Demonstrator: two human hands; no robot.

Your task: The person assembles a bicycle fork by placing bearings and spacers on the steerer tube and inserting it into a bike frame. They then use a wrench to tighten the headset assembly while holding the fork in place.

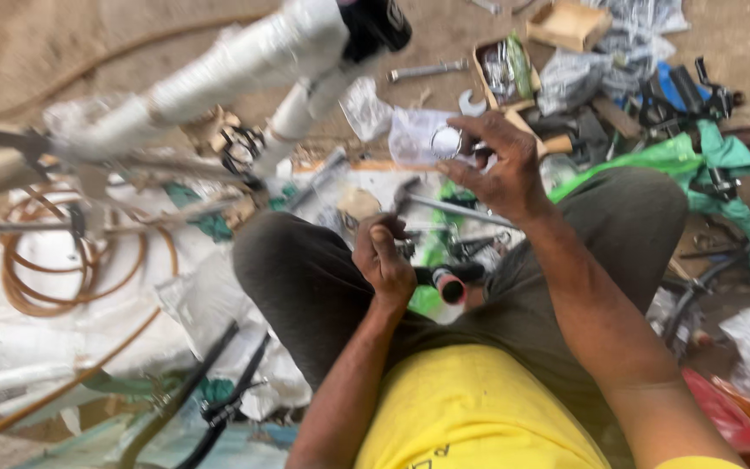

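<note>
Our left hand (382, 260) is curled into a loose fist with the fingers folded in; whatever it grips is hidden inside it, and we cannot tell what it is. Just to its right a short black tube (446, 281) with a red-rimmed open end sticks out over our lap, one only; whether the left hand touches it is hard to make out.

Our right hand (498, 165) is raised above and to the right of the left, fingers bent, pinching a small metal ring (446, 142) at the fingertips. One ring shows, and its far edge blurs into a clear plastic bag (417, 135) behind it.

Below the right hand lies a hammer (444, 207), its handle partly covered by the wrist. Both forearms run down to a yellow shirt (471, 417), cut off at the lower edge, and our two knees in dark trousers (305, 278) flank the hands.

Further out, above the left hand, a white wrapped frame (245, 61) crosses the view, blurred, one end out of sight. Left of the hands sits one coil of orange hose (19, 287). Right of the right hand lies green cloth (696, 161), and above it two open cardboard boxes (566, 24) amid a heap of parts too cluttered to count on the floor (62, 35).
</note>
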